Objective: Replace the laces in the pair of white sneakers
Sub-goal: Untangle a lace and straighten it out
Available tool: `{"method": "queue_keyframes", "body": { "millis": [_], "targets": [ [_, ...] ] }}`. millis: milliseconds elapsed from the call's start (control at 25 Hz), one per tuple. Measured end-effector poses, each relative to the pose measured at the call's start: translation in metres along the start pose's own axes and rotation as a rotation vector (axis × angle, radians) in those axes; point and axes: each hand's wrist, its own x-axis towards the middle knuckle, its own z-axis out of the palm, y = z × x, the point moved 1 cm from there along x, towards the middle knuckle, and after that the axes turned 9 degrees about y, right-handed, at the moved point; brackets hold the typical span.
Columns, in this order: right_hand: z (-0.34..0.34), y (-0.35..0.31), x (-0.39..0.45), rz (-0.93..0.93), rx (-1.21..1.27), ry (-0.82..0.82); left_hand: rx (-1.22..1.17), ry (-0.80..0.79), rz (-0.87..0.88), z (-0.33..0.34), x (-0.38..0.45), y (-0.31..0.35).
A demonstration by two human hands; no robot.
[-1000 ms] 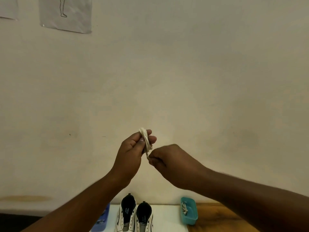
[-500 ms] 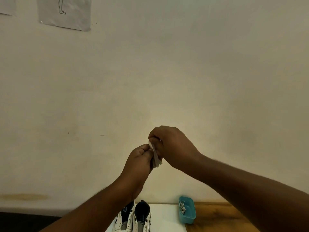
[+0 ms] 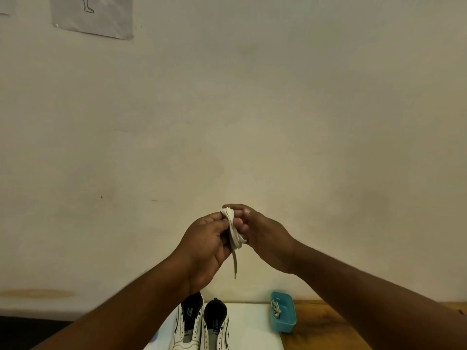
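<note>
Nearest, at the bottom edge: two white sneakers (image 3: 201, 324) side by side on a white mat (image 3: 252, 324), dark insoles showing, eyelets bare of laces. Just right of the mat, on the wooden table (image 3: 316, 332): a teal tray (image 3: 284, 311) with pale laces inside. Higher up, raised before a plain wall (image 3: 252, 109): left hand (image 3: 204, 245) and right hand (image 3: 262, 232) close together, both pinching a cream flat shoelace (image 3: 233, 232) wound into a small bundle between the fingertips, one loose end dangling straight down. Farthest, top left: a sheet of paper (image 3: 93, 13) stuck to the wall.
</note>
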Motion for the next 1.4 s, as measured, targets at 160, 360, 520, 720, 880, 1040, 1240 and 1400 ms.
{"method": "queue_keyframes", "body": {
  "millis": [160, 360, 520, 720, 880, 1040, 1240, 1400],
  "targets": [
    [0.004, 0.001, 0.003, 0.097, 0.047, -0.071, -0.038, -0.008, -0.019, 0.001, 0.0, 0.012],
    [0.011, 0.025, -0.018, -0.033, -0.295, 0.033, -0.011, 0.049, 0.103, -0.006, 0.008, 0.027],
    [0.025, 0.008, -0.045, -0.28, -0.862, 0.151, 0.315, 0.168, 0.367, -0.018, 0.015, 0.018],
    [0.023, -0.045, -0.036, -0.579, -0.986, 0.378, 0.571, 0.121, 0.577, -0.012, 0.003, 0.0],
    [0.028, -0.041, -0.022, -0.627, -1.003, 0.463, 0.472, 0.157, 0.559, -0.006, 0.004, -0.004],
    [0.027, -0.029, -0.022, -0.604, -0.735, 0.55, 0.433, 0.135, 0.507, -0.007, 0.004, -0.007],
    [0.032, -0.015, -0.024, -0.592, -0.717, 0.62, 0.343, 0.101, 0.449, -0.008, 0.003, -0.013],
    [0.039, -0.001, -0.029, -0.596, -0.807, 0.656, 0.22, 0.05, 0.423, -0.007, 0.003, -0.023]
  ]
}}
